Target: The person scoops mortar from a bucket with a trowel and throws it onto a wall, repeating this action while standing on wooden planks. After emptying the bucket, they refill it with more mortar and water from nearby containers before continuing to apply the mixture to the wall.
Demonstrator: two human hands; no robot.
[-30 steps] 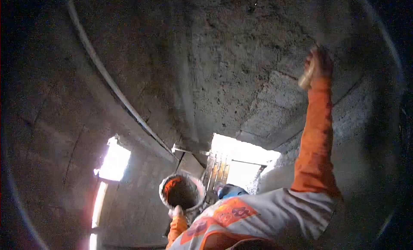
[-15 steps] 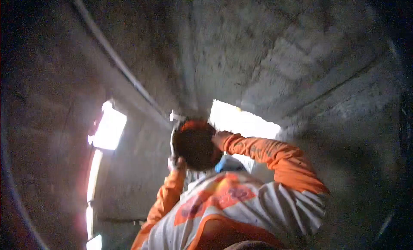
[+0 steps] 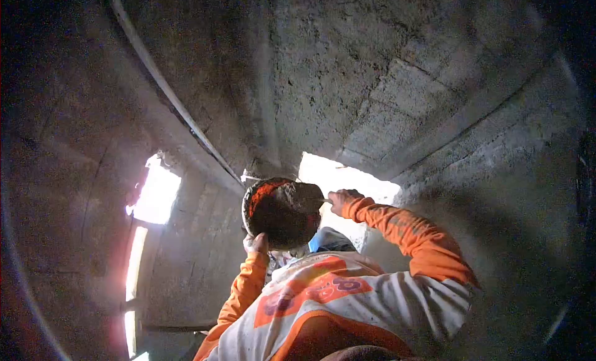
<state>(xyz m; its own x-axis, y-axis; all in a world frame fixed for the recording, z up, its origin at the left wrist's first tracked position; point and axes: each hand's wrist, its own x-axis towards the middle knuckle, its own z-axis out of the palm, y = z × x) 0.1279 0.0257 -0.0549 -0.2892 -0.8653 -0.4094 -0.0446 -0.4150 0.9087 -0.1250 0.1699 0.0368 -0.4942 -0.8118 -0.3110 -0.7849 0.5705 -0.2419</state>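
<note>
My left hand (image 3: 256,243) grips the lower left rim of a round mortar pan (image 3: 264,193), held up in front of my chest. Its inner wall shows orange at the top, and dark wet-looking mortar (image 3: 279,221) fills much of it. My right hand (image 3: 343,201) is closed round the thin handle of a trowel (image 3: 307,196), at the right side of the pan. The mortar-covered blade lies over the pan's upper right rim.
Rough grey plastered wall (image 3: 347,81) rises ahead. A long pale strip (image 3: 164,85) runs down it at the left. Bright openings stand at the left (image 3: 156,190) and behind my right hand (image 3: 329,171). A blue and dark thing (image 3: 329,240) shows below the pan.
My right hand has drawn slightly to the right, and the trowel blade now shows at the pan's upper right rim. The pan has tipped a little and the view is steadier.
</note>
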